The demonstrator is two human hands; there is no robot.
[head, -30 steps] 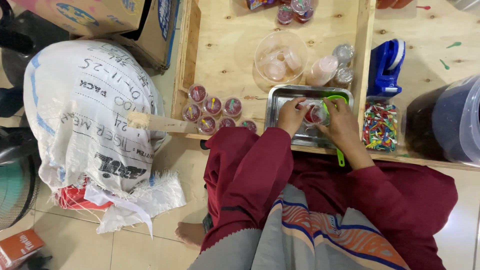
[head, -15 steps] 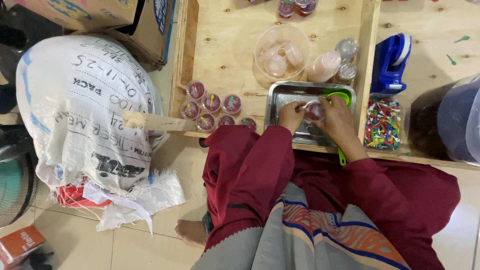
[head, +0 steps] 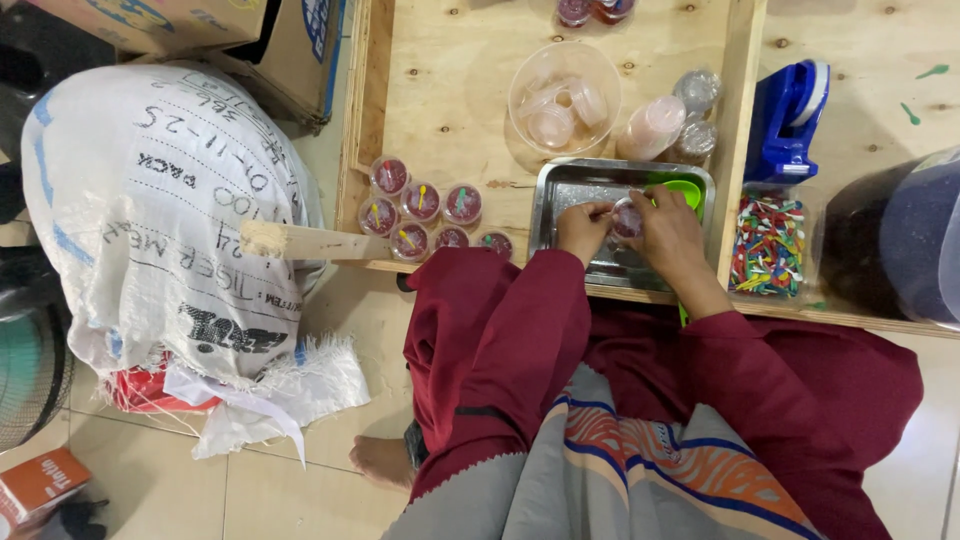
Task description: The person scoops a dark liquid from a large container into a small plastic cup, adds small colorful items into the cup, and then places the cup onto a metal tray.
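Over the metal tray [head: 560, 195] on the wooden bench [head: 450, 110], the left hand [head: 580, 225] and right hand [head: 672, 228] both pinch a small clear cup [head: 626, 216] of red filling between them. It looks light, thin-walled and easily crushed, so a gentle grip at the rim seems safest.

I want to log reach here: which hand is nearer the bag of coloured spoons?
Right. The right hand is over the metal tray, close beside the bag of coloured spoons; the left hand is further across the tray.
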